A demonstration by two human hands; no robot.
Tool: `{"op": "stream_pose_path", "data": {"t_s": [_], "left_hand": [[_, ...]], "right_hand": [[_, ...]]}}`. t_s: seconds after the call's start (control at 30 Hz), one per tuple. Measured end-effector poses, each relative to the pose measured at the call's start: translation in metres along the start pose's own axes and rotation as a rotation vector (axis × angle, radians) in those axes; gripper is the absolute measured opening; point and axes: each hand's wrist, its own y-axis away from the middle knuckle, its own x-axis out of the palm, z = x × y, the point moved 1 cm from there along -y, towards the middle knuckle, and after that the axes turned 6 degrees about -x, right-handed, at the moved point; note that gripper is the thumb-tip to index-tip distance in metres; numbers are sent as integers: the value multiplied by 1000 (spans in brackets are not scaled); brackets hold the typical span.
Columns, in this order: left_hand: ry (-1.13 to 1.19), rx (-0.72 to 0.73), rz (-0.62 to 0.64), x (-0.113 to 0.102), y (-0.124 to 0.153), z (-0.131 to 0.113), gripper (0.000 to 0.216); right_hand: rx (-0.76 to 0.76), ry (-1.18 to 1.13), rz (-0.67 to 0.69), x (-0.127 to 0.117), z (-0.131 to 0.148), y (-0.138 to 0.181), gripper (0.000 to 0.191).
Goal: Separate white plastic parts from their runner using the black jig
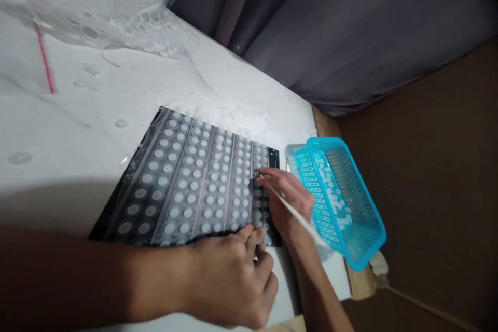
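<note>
Where a black sheet [204, 179] of white discs [182, 185] lies on the white counter [136, 88], likely light, bendable, best held by its edges, the right hand [290, 194] pinches a thin white strip [293, 212] at its three o'clock, the left hand [237, 277] rests at four, grip unclear.

The sheet [274, 156] was coloured black and patterned with paired rows of whitish discs [210, 200]. The slender tool [291, 211] was tinted white, the pierced basket [329, 141] bright blue, the table [241, 83] white, the curtain [350, 31] dark grey, one strip [44, 57] red.
</note>
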Motion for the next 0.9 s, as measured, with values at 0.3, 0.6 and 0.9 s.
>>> {"op": "stream_pose_path", "data": {"t_s": [0.3, 0.6, 0.9], "left_hand": [[4, 25, 26, -1, 0, 1, 23], [10, 3, 7, 3, 2, -2, 22], [11, -9, -20, 3, 2, -2, 22]], "right_hand": [[315, -303, -243, 6, -7, -9, 22], [212, -279, -101, 1, -6, -13, 18], [193, -280, -123, 4, -5, -13, 15]]}}
